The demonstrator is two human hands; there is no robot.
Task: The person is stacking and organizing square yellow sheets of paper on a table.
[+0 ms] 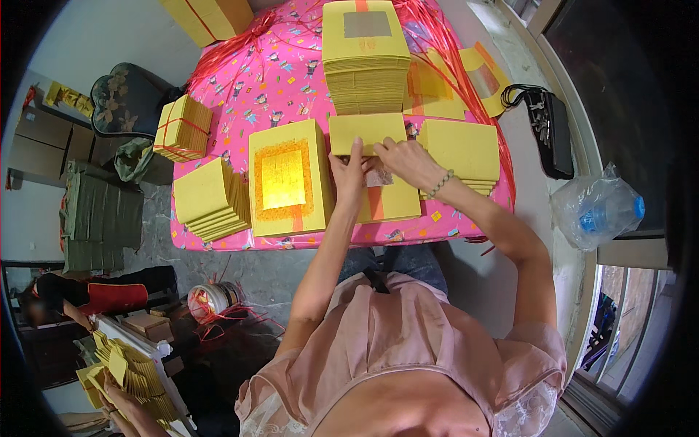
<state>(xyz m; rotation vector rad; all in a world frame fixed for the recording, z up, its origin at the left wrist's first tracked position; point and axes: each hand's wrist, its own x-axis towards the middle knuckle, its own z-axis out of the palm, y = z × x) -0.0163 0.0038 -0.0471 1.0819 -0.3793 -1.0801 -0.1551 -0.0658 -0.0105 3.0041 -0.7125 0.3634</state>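
A yellow paper sheet (364,130), bent up along its near part, stands between my two hands. My left hand (349,173) grips its near left edge with the thumb on top. Further right, my right hand (409,162) is closed on the same edge, fingers bent. Under them lies a pile of yellow sheets (395,208) with a silver patch and an orange-red stripe, partly covered by my hands. To the left sits a stack of yellow paper (309,211) with a gold square. At the right are folded yellow papers (462,146) in a fanned pile.
A tall yellow paper stack (366,65) stands at the back of the pink patterned table (291,80). Tied bundles (183,127), another fanned pile (207,198) and red plastic strips (233,44) lie around. A bagged bottle (601,211) is at right. Another person's hand (124,400) holds yellow papers lower left.
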